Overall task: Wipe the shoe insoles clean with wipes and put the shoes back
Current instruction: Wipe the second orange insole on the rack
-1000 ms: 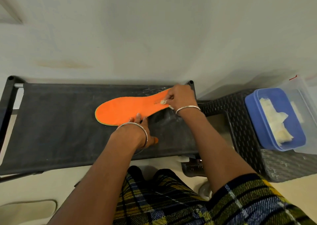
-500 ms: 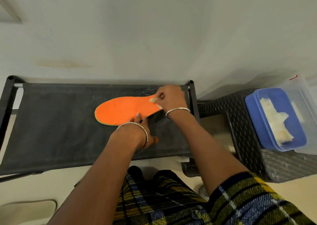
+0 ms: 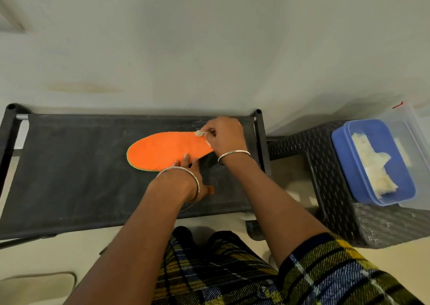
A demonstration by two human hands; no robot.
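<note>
The wiping looks under way and not yet finished. One orange insole point(image 3: 162, 151) is laid flat on a black cloth shelf point(image 3: 69, 165), a little toward 2 o'clock from the shelf's middle. Its round toe end is pointed to 9 o'clock.

A small balled-up wipe point(image 3: 199, 133) is pinched in the fingers of the right hand point(image 3: 224, 134). It is pressed on the insole's far edge, toward the heel end at 3 o'clock. The insole is held down at its near edge, at 6 o'clock, by the straight fingertips of the left hand point(image 3: 193, 172). The two hands are kept apart, one at each long edge.

The toe half looks bright, but how much has been wiped cannot be told. No shoe and no second insole are seen, so the putting back is judged to be left to do.

The shelf is dark cloth stretched on a black frame, and pale dusty marks are seen on it. A dark woven stool point(image 3: 337, 211) is stood at 3 o'clock from the shelf. A blue box point(image 3: 339, 146) with more pale wipes inside is set on it. A plain pale wall point(image 3: 209, 48) is seen at 12 o'clock and a pale floor point(image 3: 58, 258) at 6 o'clock.
</note>
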